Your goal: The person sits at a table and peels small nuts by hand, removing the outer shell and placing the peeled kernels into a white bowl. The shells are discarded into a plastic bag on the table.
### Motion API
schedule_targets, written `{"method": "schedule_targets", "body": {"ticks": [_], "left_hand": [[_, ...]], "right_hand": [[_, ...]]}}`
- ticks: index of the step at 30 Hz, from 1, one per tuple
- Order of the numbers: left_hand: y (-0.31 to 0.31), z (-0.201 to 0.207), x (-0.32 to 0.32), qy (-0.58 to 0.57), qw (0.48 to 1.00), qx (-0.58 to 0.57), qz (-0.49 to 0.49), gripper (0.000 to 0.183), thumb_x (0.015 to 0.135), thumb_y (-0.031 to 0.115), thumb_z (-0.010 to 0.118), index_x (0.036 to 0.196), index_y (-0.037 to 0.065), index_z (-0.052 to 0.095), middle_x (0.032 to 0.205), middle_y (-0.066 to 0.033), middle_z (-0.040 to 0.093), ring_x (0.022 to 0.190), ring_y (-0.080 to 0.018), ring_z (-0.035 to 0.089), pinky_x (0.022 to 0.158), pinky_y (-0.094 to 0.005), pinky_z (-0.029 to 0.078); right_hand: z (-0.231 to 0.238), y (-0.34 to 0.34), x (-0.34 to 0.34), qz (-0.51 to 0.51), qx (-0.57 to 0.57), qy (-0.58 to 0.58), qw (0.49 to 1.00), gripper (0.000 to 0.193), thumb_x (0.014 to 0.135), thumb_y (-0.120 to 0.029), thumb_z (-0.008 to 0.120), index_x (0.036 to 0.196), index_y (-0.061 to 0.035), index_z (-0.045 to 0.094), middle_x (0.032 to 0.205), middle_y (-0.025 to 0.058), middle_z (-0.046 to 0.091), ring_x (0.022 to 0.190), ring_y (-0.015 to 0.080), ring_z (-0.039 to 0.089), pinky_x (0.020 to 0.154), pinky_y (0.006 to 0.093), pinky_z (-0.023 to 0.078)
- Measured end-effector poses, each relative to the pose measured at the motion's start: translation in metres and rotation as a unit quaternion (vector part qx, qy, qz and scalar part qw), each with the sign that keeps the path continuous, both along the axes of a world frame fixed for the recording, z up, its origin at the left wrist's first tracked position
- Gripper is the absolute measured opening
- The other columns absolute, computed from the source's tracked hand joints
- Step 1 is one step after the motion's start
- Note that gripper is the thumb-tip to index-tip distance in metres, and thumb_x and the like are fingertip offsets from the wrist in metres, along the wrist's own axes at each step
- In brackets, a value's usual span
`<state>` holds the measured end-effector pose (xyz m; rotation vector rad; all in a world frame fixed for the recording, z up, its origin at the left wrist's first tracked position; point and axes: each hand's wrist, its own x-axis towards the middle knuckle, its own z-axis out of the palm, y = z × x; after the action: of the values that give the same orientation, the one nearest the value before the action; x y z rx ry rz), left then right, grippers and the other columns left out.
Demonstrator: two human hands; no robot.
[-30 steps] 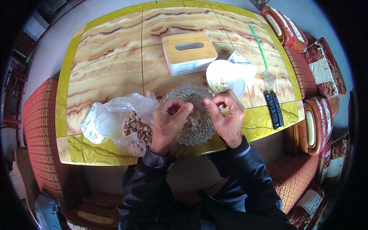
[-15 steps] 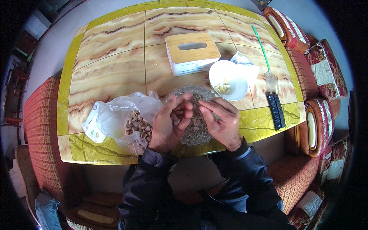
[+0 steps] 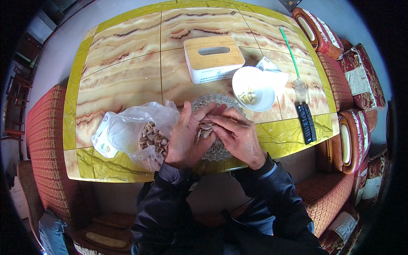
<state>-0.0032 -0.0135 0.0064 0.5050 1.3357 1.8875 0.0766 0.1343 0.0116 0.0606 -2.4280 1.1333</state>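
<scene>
Pale-brown, papery, garlic-like cloves (image 3: 205, 127): several, in the cupped, loosely open left hand (image 3: 185, 142), just left of the fingertips of the right hand (image 3: 240, 135), its fingers bent together, grip uncertain. Long axes: unclear. Clear faceted glass bowl (image 3: 217, 153): beneath, mostly hidden by both hands.

**Head view: downward wide fisheye**

You wear this camera, the left of a side-by-side pair. It looks down and forward over your sleeves (image 3: 159, 208), near your left hand (image 3: 185, 142) and right hand (image 3: 241, 142), both mid-frame; the whole counter (image 3: 119, 80) fits, edges bowed.
</scene>
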Motion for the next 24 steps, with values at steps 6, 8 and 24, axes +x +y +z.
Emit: {"method": "schedule_targets", "body": {"ticks": [6, 8, 24], "left_hand": [[0.002, -0.006, 0.001, -0.126, 0.990, 0.043, 0.040, 0.039, 0.102, 0.018, 0.056, 0.136, -0.002, 0.052, 0.127, -0.0110, 0.063, 0.121, -0.0231, 0.057, 0.108, -0.0372, 0.042], [0.005, -0.010, 0.003, -0.321, 0.934, 0.134, 0.080, 0.035, 0.101, 0.015, 0.058, 0.131, -0.002, 0.057, 0.121, -0.0095, 0.066, 0.115, -0.0202, 0.059, 0.102, -0.0343, 0.045], [0.006, -0.008, 0.009, -0.094, 0.985, -0.010, 0.148, 0.017, 0.097, 0.015, 0.066, 0.105, 0.000, 0.069, 0.083, -0.0021, 0.067, 0.064, -0.0042, 0.053, 0.053, -0.0178, 0.038]], "right_hand": [[-0.008, 0.007, -0.002, -0.018, -0.068, 0.026, 0.997, 0.015, 0.087, -0.002, 0.073, 0.102, -0.0007, 0.072, 0.090, 0.0092, 0.067, 0.075, 0.0185, 0.064, 0.063, 0.0273, 0.052], [-0.009, 0.008, -0.001, -0.032, -0.175, -0.009, 0.984, 0.013, 0.091, -0.004, 0.071, 0.102, -0.0001, 0.072, 0.088, 0.0062, 0.067, 0.070, 0.0123, 0.061, 0.059, 0.0235, 0.049], [-0.005, 0.007, 0.005, 0.048, -0.428, -0.070, 0.900, 0.032, 0.092, 0.008, 0.064, 0.122, -0.0012, 0.067, 0.099, 0.0064, 0.070, 0.088, 0.0127, 0.069, 0.077, 0.0239, 0.059]]}}
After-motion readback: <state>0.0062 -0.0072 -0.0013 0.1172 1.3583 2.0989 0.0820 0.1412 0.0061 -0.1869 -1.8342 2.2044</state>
